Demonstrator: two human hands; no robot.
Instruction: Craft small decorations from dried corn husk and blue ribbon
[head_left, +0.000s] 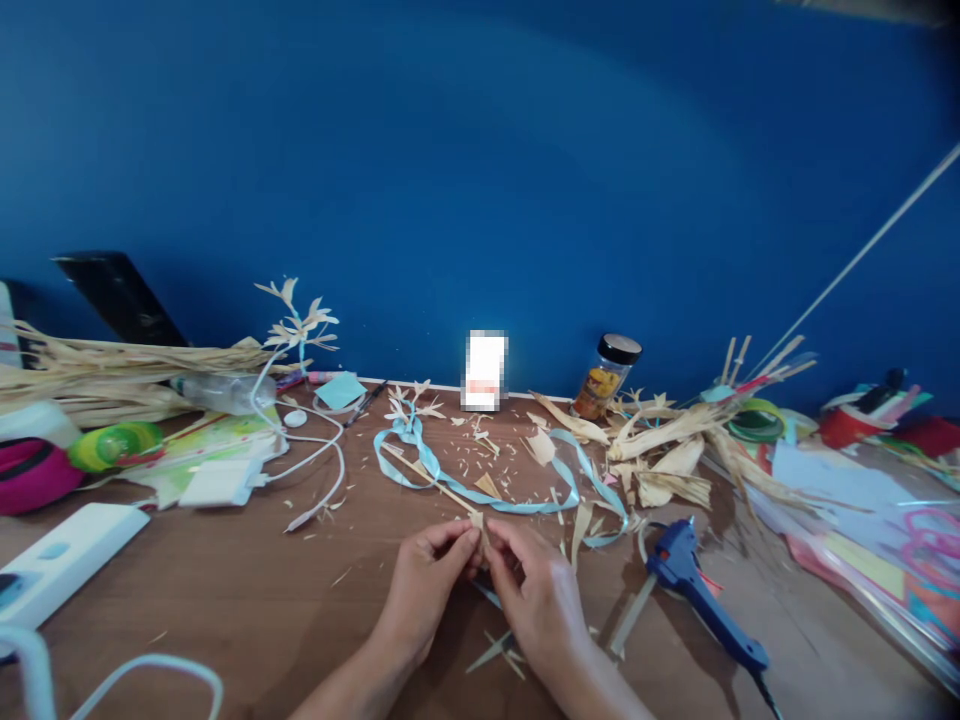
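The brown wood-grain table (pixel 247 600) spreads beneath both hands, its near edge out of view; a loose heap of pale dried husks (pixel 667 455) lies beyond and to the right of the right hand, its layers hiding one another; the left hand (pixel 427 575) and the right hand (pixel 536 580) meet at the fingertips, each pinched closed on the narrow beige husk strip, while the forearms are cut off below; the dark blue plastic glue gun (pixel 701 590) lies right of the right hand, its cord leaving the view; the shiny light blue ribbon (pixel 525 508) loops just beyond both hands; the thin straight straw-coloured stick (pixel 446 491) slants from the fingertips away and leftward, and whether it joins the strip is hard to make out; the narrow beige husk strip (pixel 478 521) sits between the fingertips, long axis pointing roughly straight away from the person, its lower end hidden by the fingers.
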